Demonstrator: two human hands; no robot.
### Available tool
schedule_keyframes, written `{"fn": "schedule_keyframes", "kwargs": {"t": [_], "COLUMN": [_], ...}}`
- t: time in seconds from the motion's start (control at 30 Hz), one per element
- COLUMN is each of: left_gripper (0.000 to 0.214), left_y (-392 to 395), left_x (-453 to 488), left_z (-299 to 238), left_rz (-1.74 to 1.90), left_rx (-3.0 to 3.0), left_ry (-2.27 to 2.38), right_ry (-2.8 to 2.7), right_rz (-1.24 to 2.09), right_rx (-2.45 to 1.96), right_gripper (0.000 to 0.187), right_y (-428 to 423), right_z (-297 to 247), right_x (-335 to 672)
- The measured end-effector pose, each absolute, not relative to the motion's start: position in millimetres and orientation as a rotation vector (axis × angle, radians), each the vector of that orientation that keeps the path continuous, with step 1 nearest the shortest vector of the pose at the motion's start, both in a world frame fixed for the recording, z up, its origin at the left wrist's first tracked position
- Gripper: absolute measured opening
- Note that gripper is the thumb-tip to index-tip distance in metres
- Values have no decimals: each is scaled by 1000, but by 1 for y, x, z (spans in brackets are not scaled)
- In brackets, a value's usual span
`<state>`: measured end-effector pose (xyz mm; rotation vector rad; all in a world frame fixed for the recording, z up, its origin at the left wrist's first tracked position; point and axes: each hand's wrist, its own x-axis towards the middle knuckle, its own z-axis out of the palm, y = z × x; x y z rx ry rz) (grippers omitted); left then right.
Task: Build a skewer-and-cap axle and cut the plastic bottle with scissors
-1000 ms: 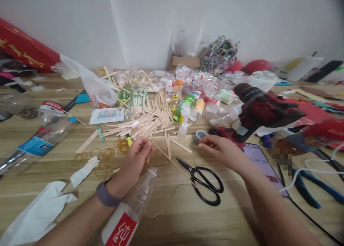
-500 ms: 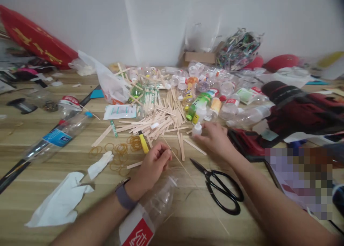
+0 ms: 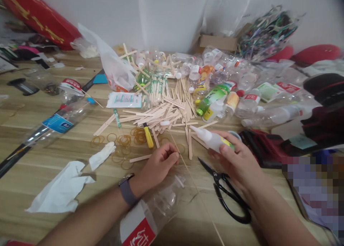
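Note:
My left hand (image 3: pixel 165 160) is closed in a pinch around a thin wooden skewer (image 3: pixel 197 190), which slants from the stick pile toward the lower right. In my right hand (image 3: pixel 236 156) is a small white glue bottle (image 3: pixel 212 139), tilted, its narrow nozzle pointing up and left toward the sticks. Black-handled scissors (image 3: pixel 221 188) lie open on the table between my forearms, just below the glue bottle. Under my left wrist rests a clear plastic bottle (image 3: pixel 163 203) with a red and white label, partly hidden by my forearm.
Craft sticks (image 3: pixel 166 113) are heaped mid-table, with a yellow-handled tool (image 3: pixel 148 136) and rubber bands (image 3: pixel 123 145) in front. Plastic bottles (image 3: pixel 215 95) crowd behind. A red and black power tool (image 3: pixel 263 145) stands right. White gloves (image 3: pixel 60 188) and a blue-labelled bottle (image 3: pixel 57 123) lie left.
My right hand has lifted the glue bottle off the table and brought it nearer, tipping it sideways. My left hand keeps its pinch on the skewer. The camera view has shifted.

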<state>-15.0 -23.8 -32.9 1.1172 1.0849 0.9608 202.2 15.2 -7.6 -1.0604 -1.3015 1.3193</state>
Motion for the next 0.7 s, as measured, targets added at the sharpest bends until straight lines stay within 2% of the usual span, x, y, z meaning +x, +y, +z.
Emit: {"fn": "schedule_keyframes", "kwargs": {"t": [0.3, 0.53, 0.7], "left_gripper": [14, 13, 13], "left_y": [-22, -23, -24], "left_x": [-17, -18, -17], "left_z": [-37, -36, -37], "left_rz": [958, 946, 938], "left_rx": [1134, 1148, 1120], "left_ry": [1005, 1032, 1032], "right_ry": [-916, -852, -1006], "right_rz": [1493, 1585, 1655], "right_rx": [-1009, -855, -805], "right_gripper": [54, 44, 37], "right_y": [15, 10, 5], "right_z": [-3, -2, -2], "right_x": [202, 196, 196]}}
